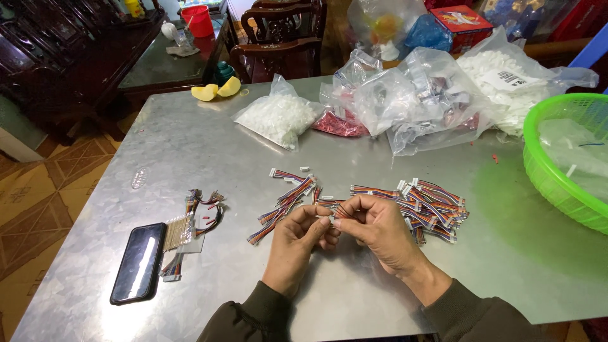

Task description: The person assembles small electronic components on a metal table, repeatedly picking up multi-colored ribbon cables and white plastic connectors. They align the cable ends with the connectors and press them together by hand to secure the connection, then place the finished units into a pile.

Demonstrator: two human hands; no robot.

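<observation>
With the left hand [297, 235] and right hand [373, 228] each in a pinching grip on one multicoloured wire lead [339, 212] just above the tabletop [209, 145], steady both wrists low and keep fingertips near its end, leaving the wire pile [430, 202] and bags [411, 101] beyond undisturbed.

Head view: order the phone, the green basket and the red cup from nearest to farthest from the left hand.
From the left hand:
1. Phone, on the table to its left.
2. Green basket, at the table's right edge.
3. Red cup, on the dark table at the far left.
</observation>
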